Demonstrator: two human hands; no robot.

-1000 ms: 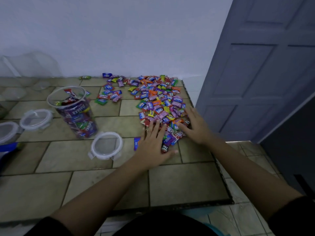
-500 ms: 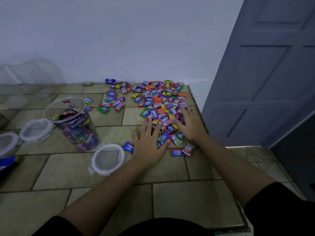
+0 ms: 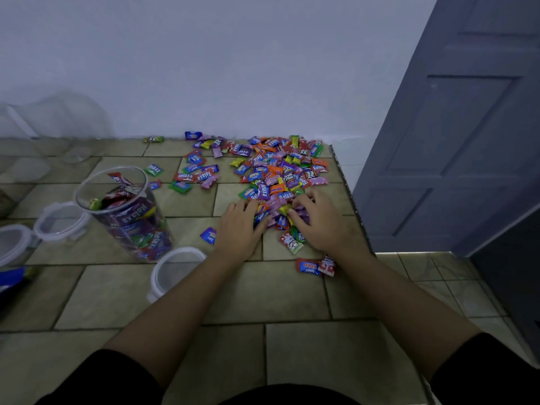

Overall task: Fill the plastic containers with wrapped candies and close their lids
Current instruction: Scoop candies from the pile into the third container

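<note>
- Two hands meet at the wrapped candies (image 3: 271,176): left hand (image 3: 238,229) flat, fingertips pressing wrappers; right hand (image 3: 320,226) curled over several.
- Part-filled container (image 3: 128,220) stands upright, lidless, left of them.

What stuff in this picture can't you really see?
All in the head view:
- Part of the candy pile is covered by the left hand and right hand; whether the hands grip any candy is unclear.
- The lid near the jar is partly behind the left forearm.
- Another lid and a blue thing are cut off by the left edge.
- Clear things by the wall are too blurred to name.
</note>
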